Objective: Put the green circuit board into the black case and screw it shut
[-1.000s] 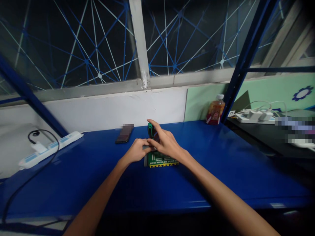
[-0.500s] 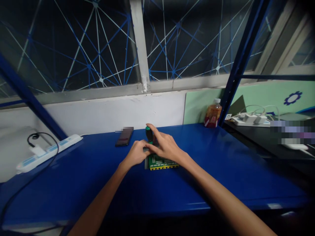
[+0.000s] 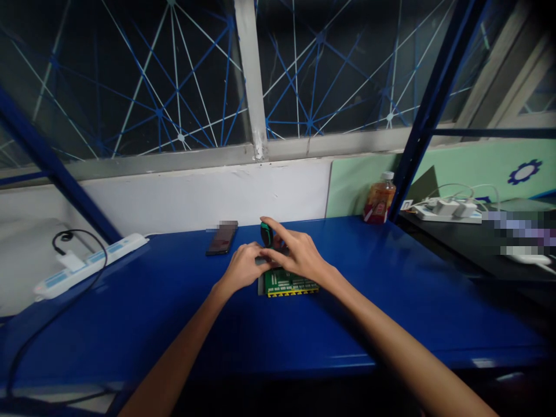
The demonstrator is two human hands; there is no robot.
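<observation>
A green circuit board (image 3: pixel 292 282) with a yellow strip along its near edge lies on the blue table (image 3: pixel 278 336). Above its far left part stands a screwdriver (image 3: pixel 266 233) with a black and green handle; its tip is hidden. My right hand (image 3: pixel 299 253) is closed around the handle, with the index finger reaching to its top and the thumb pointing left. Close against that thumb, my left hand (image 3: pixel 245 266) has its fingers bent together at the board's left edge, low by the screwdriver. What those fingers pinch is hidden.
Behind my left hand lies a dark phone (image 3: pixel 222 238). A white power strip (image 3: pixel 93 266) with a black cable is at the left. The back right corner has a bottle (image 3: pixel 380 198) of reddish drink. Farther right, another power strip (image 3: pixel 447 211) holds white chargers.
The screwdriver handle has turned, showing a different green and black side, and my right index finger has shifted slightly with it. My left hand stays at the board; the whole view has moved a little.
</observation>
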